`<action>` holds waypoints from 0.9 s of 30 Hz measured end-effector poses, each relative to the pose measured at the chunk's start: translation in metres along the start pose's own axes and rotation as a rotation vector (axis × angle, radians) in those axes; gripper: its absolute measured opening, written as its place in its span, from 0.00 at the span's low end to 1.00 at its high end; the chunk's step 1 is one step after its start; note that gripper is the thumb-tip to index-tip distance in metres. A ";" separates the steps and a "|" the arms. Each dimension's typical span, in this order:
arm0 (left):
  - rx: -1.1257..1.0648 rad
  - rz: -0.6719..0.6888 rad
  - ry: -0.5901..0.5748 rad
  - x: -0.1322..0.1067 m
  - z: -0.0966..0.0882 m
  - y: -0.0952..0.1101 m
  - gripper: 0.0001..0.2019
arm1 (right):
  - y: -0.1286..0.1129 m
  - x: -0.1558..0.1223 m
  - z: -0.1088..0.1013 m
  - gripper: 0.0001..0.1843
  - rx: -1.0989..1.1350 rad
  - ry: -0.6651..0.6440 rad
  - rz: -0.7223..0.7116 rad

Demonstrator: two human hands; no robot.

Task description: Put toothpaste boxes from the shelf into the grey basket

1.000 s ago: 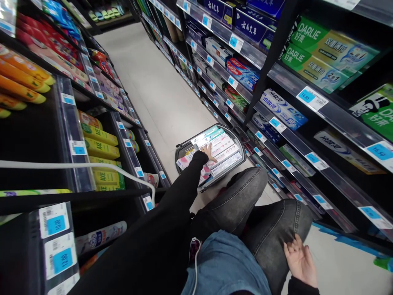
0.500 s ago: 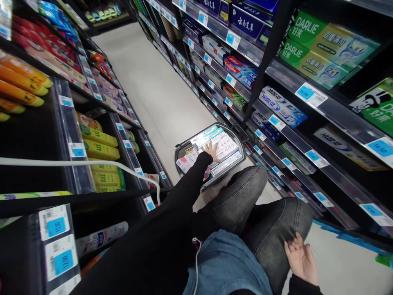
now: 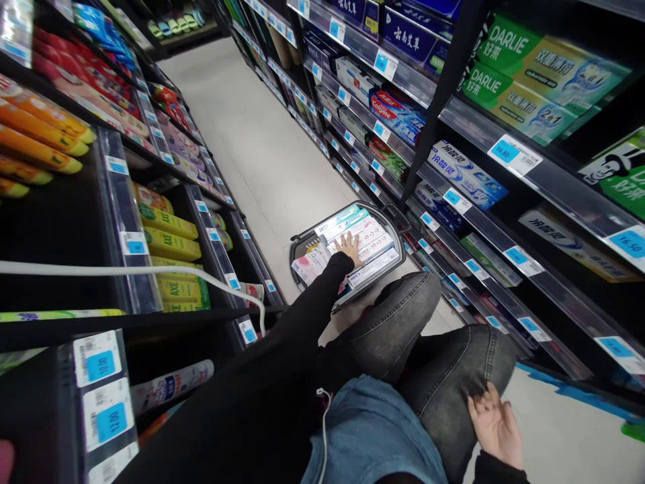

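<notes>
My left hand [image 3: 349, 249] lies with spread fingers on toothpaste boxes [image 3: 375, 240] packed in a dark shopping basket [image 3: 397, 263] on the floor. The boxes are white, pink and teal and lie side by side. A pink-and-white box [image 3: 311, 263] is at the basket's left end, partly behind my black sleeve. My right hand [image 3: 496, 423] rests by my right knee, palm turned up, with loosely curled fingers and nothing visible in it.
Shelves of toothpaste boxes [image 3: 466, 176] with price tags rise on the right. On the left, shelves hold yellow AXE bottles [image 3: 171, 242], orange packs [image 3: 35, 144] and slippers [image 3: 181, 158]. A white cable [image 3: 151, 270] crosses the left side. The pale aisle floor [image 3: 222, 114] runs ahead.
The view has shifted slightly, so the shelves and basket appear a little farther right. My left hand still lies on the boxes, and my right hand has hardly moved.
</notes>
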State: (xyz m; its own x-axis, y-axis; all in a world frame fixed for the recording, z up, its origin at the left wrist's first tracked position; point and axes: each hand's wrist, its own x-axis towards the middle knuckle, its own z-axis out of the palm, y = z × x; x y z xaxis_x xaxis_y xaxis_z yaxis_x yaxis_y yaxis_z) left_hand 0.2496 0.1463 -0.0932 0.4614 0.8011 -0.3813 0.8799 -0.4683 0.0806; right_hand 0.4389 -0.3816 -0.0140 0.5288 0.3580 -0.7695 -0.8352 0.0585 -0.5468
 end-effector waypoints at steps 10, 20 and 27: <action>0.018 0.095 0.053 -0.017 0.006 0.006 0.50 | 0.001 0.002 -0.006 0.25 0.030 -0.024 -0.015; 0.056 0.128 0.023 -0.008 0.008 0.007 0.51 | 0.000 0.002 -0.002 0.26 0.063 0.010 0.014; 0.040 0.103 0.072 -0.015 0.010 0.007 0.50 | 0.000 0.005 -0.006 0.26 0.032 -0.030 -0.012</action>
State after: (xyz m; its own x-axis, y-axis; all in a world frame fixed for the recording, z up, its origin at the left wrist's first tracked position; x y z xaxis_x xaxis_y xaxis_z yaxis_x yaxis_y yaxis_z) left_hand 0.2479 0.1270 -0.0964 0.5569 0.7723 -0.3058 0.8231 -0.5624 0.0787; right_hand 0.4422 -0.3856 -0.0195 0.5342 0.3845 -0.7529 -0.8338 0.0928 -0.5442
